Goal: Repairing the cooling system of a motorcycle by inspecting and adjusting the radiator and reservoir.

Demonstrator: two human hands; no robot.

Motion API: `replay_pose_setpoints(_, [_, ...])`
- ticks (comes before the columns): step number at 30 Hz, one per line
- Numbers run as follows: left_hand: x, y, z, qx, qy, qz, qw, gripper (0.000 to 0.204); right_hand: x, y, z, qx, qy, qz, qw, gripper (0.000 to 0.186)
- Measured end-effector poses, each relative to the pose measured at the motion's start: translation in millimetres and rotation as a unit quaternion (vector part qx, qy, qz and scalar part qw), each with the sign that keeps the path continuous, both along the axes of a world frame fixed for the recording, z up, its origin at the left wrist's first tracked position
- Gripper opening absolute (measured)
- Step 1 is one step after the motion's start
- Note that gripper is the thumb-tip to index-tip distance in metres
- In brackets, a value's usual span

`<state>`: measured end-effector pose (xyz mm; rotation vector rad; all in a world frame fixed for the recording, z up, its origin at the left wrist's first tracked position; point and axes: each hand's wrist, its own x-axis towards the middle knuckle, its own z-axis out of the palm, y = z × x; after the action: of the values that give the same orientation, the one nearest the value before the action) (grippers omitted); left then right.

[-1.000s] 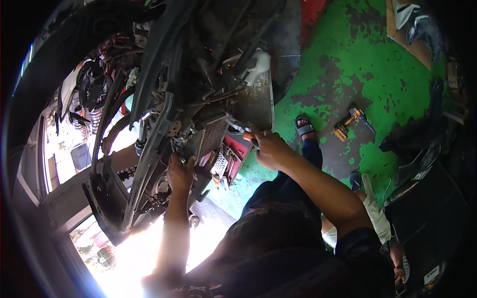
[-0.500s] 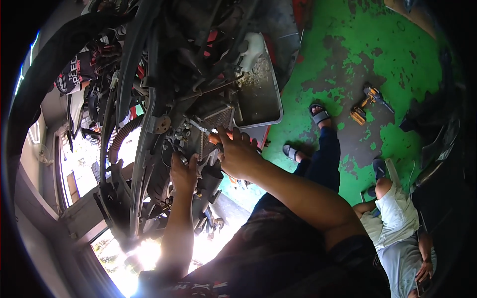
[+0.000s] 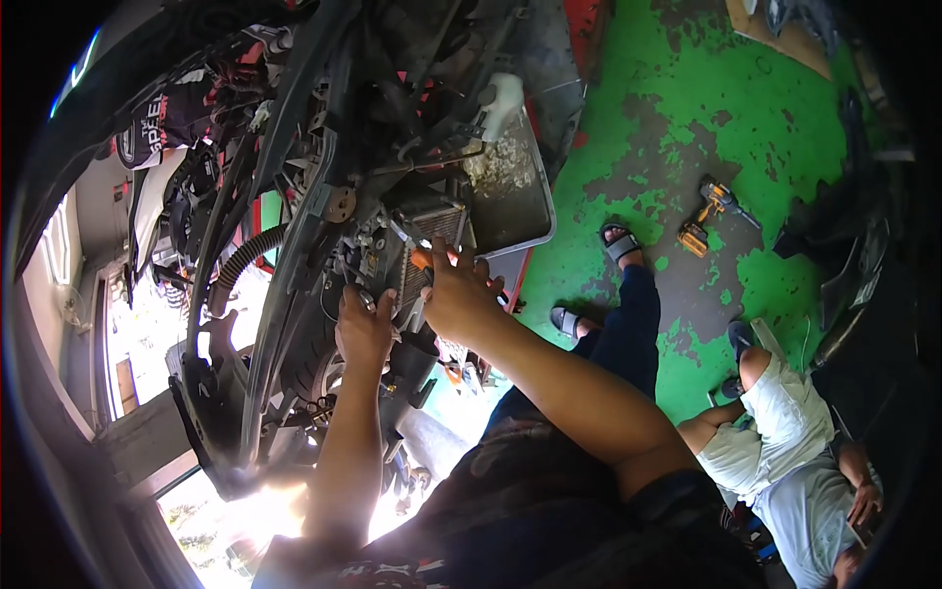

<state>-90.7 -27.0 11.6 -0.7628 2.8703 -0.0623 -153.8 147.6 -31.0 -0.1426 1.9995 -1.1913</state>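
Note:
A partly dismantled vehicle (image 3: 275,196) fills the left of the head view, with dark plastic panels, a ribbed hose (image 3: 245,257), cables and a radiator (image 3: 442,224). My left hand (image 3: 363,329) is closed around a small metal item among the cables beside the radiator; exactly what it is, I cannot make out. My right hand (image 3: 456,294) grips an orange-handled tool (image 3: 420,257), its silver front end reaching into the fittings at the radiator's left side. Its tip is hard to tell apart from those parts.
A metal tray (image 3: 520,236) with debris and a white plastic container (image 3: 503,103) sit beyond the radiator. A yellow-black power tool (image 3: 702,221) lies on the peeling green floor (image 3: 667,128). A person (image 3: 785,442) in light clothing reclines at lower right. Dark panels (image 3: 824,226) line the right.
My right hand and its tool have moved left, closer to my left hand. The view has shifted, showing more of the person at lower right and both my feet.

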Motion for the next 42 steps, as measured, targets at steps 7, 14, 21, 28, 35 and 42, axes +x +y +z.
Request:
replay_pose_setpoints(7, [1,5,8,-0.001,0.001,-0.005,1.0,0.055,-1,-4,12,0.01,-0.014,-0.019,1.0,0.079])
replay_pose_setpoints(14, [4,12,15,0.037,0.022,0.015,0.999,0.053,-9,-17,-44,0.015,0.117,-0.017,0.993,0.069])
replay_pose_setpoints(21, [19,-2,13,0.034,0.066,0.004,0.997,0.058,-19,1,-31,-0.108,-0.032,0.014,0.994,0.043])
replay_pose_setpoints(28, [40,-23,-2,0.122,0.185,-0.006,0.975,0.054,-11,-1,-12,-0.158,-0.07,-0.047,0.984,0.022])
replay_pose_setpoints(35, [47,-21,-4,0.157,0.195,0.02,0.968,0.052,6,-8,-20,-0.091,0.001,-0.07,0.993,0.018])
replay_pose_setpoints(42, [49,-27,-9,0.183,0.196,0.024,0.963,0.051,-2,-12,-8,-0.195,-0.168,-0.1,0.961,0.018])
